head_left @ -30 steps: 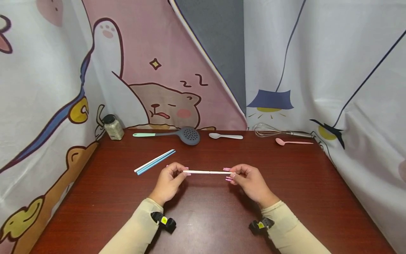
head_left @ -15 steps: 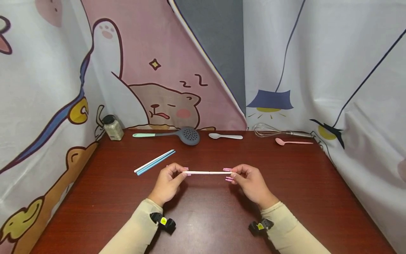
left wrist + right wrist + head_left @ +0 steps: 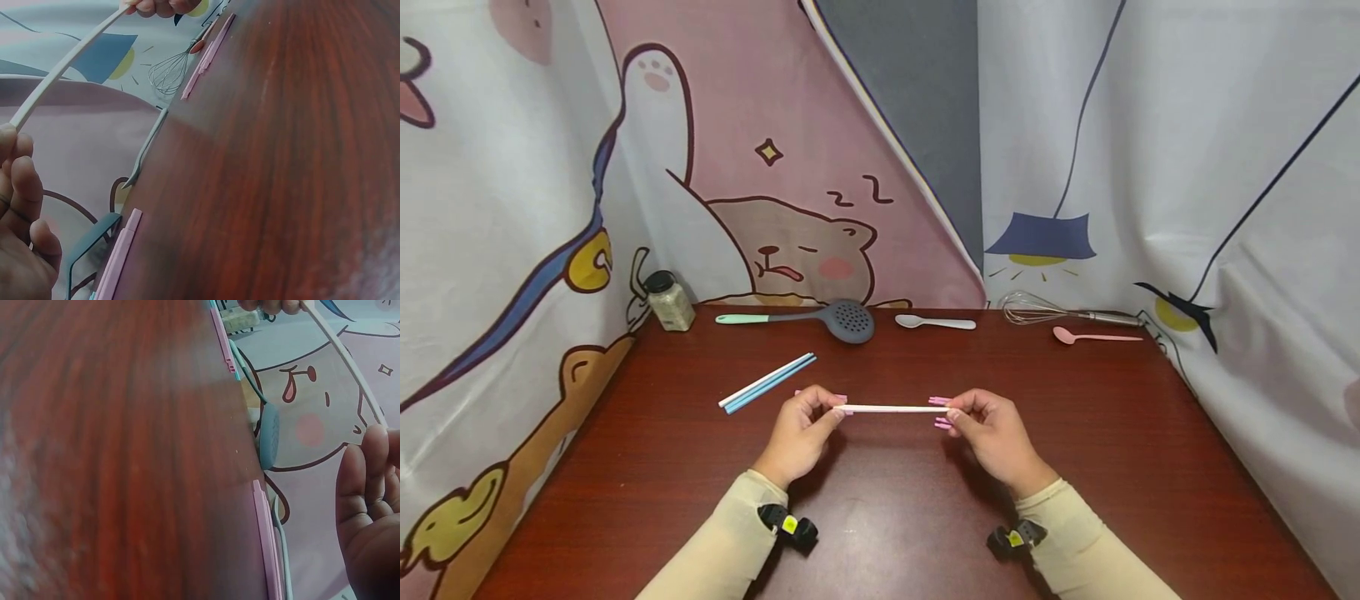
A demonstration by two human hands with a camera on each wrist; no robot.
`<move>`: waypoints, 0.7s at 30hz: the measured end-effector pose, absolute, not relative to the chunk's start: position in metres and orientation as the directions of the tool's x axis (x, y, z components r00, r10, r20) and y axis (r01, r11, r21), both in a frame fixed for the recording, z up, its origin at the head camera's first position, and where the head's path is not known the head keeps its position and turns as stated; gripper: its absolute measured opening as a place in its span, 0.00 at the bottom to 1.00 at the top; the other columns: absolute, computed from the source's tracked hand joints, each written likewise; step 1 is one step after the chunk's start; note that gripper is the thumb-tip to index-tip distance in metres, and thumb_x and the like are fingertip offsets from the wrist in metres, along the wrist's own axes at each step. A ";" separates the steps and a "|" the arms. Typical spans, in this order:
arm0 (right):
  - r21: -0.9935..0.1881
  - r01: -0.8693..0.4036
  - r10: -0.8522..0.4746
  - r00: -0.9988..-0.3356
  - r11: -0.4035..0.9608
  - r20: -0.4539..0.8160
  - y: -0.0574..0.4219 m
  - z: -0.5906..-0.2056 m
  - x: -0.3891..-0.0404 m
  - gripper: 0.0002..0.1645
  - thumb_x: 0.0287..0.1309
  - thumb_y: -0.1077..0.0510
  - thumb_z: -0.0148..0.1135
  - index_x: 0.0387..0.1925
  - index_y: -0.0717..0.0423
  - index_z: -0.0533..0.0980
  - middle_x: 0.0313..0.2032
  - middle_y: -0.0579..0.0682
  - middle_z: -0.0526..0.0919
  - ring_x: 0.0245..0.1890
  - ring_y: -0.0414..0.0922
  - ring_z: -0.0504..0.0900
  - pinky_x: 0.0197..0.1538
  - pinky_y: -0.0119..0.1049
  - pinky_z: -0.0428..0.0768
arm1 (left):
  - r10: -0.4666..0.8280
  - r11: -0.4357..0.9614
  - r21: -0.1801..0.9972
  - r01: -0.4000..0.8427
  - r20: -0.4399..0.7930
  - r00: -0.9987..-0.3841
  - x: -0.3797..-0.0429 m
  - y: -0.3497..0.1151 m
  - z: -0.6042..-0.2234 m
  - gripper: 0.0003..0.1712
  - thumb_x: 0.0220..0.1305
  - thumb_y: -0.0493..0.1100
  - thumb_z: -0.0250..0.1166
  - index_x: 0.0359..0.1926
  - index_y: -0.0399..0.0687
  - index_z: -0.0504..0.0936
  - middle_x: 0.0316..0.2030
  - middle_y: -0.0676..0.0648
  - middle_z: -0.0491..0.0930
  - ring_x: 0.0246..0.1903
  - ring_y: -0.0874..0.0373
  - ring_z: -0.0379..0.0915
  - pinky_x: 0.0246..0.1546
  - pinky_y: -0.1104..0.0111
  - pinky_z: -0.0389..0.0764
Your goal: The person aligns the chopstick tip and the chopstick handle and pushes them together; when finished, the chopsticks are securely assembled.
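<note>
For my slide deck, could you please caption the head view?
Left hand and right hand pinch a white stick, pale spoon and grey skimmer lying beyond.

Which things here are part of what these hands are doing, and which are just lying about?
Part of the job:
- white stick, held between left hand and right hand
- perhaps, being sticks too: pink sticks, white and blue sticks

Apparently just lying about:
- slotted skimmer
- pale spoon
- whisk
- pink spoon
- black-lidded jar

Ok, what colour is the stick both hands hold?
The stick is white, clearest in the head view.
</note>
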State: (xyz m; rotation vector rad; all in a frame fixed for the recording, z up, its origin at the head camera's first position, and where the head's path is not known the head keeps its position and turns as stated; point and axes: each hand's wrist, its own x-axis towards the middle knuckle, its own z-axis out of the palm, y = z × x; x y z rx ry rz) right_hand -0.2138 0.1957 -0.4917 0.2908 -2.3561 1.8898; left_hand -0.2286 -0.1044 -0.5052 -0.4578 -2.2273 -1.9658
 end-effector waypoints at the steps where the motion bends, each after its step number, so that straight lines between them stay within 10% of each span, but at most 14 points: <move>1: -0.954 -0.218 -0.079 -0.975 0.207 0.205 0.196 -0.492 -0.214 0.03 0.66 0.72 0.65 0.37 0.72 0.80 0.30 0.66 0.84 0.26 0.41 0.85 0.28 0.33 0.81 | 0.135 0.104 0.944 0.314 0.299 -0.944 -0.228 -0.104 -0.505 0.02 0.67 0.27 0.66 0.38 0.30 0.80 0.45 0.27 0.85 0.46 0.56 0.82 0.46 0.77 0.76; 21: -0.953 -0.234 -0.052 -0.972 0.193 0.228 0.191 -0.490 -0.210 0.02 0.65 0.74 0.65 0.37 0.74 0.80 0.28 0.63 0.83 0.24 0.40 0.83 0.24 0.32 0.78 | 0.117 0.062 0.959 0.275 0.267 -0.957 -0.224 -0.101 -0.502 0.03 0.67 0.23 0.63 0.38 0.30 0.78 0.43 0.24 0.83 0.27 0.65 0.73 0.27 0.75 0.73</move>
